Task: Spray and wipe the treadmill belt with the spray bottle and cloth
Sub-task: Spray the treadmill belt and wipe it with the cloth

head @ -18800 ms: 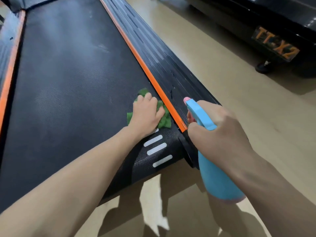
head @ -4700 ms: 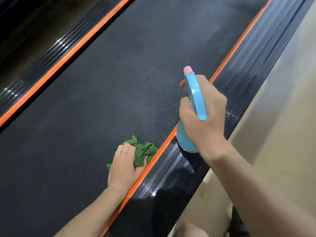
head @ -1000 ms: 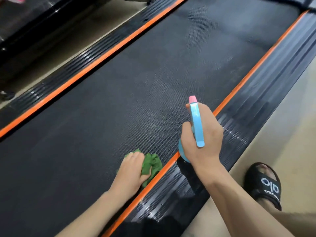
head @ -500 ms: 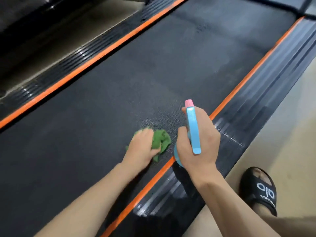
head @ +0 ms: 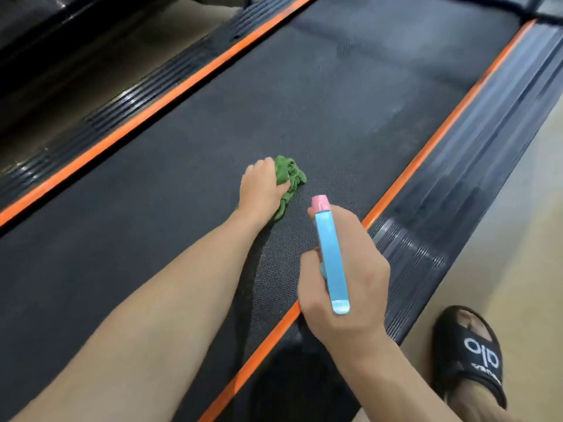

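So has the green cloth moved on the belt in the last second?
Yes. The green cloth, under the left hand, has slid away from the right orange stripe toward mid-belt.

green cloth (head: 289,178) lies bunched on the black treadmill belt (head: 350,95).

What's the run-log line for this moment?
left hand: presses green cloth on treadmill belt | right hand: grips spray bottle | phase: wiping
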The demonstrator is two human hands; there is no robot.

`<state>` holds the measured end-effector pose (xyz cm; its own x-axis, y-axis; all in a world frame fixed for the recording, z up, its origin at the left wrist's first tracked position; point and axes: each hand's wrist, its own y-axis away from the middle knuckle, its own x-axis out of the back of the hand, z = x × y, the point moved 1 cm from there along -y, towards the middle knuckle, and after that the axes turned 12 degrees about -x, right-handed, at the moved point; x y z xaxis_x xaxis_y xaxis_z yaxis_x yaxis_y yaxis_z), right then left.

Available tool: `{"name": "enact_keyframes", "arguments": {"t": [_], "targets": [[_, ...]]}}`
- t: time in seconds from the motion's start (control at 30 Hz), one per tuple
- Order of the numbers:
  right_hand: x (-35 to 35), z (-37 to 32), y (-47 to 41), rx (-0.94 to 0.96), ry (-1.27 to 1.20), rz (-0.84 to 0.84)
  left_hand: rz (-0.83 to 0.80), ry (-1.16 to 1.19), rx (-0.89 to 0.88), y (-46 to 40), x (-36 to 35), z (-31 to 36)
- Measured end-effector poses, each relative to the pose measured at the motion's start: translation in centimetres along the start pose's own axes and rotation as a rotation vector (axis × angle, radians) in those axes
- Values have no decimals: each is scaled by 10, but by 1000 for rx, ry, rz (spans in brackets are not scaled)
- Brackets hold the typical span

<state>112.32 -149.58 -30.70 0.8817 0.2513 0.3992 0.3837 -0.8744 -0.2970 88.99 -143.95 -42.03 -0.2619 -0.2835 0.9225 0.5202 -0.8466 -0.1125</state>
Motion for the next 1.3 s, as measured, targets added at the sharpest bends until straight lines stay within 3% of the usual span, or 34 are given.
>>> {"name": "enact_keyframes", "arguments": {"t": [0.1, 0.33, 0.47, 0.57, 0.73, 0.97, 1.1, 1.3], "targets": [[2, -2, -4, -21, 10, -15, -45, -16, 84, 4, 4, 10], [3, -1, -7, -35, 21, -56, -211, 65, -295, 198, 28, 0], [6, -1, -6, -27, -36, -92, -147, 34, -229, 143, 10, 6], [10, -2, -13, -57, -80, -159, -44, 26, -86, 77, -6, 11], [38, 6, -31, -279, -75, -180, -30, -21, 72, 16, 2, 33], [64, 26, -56, -609, 87, -182, -323, 13, -347, 151, 9, 40], [50, 45, -63, -764, 160, -289, -242, -22, -323, 117, -2, 46], [53, 69, -45, -975, 18, -311, -101, -57, -149, 24, -19, 70]]}}
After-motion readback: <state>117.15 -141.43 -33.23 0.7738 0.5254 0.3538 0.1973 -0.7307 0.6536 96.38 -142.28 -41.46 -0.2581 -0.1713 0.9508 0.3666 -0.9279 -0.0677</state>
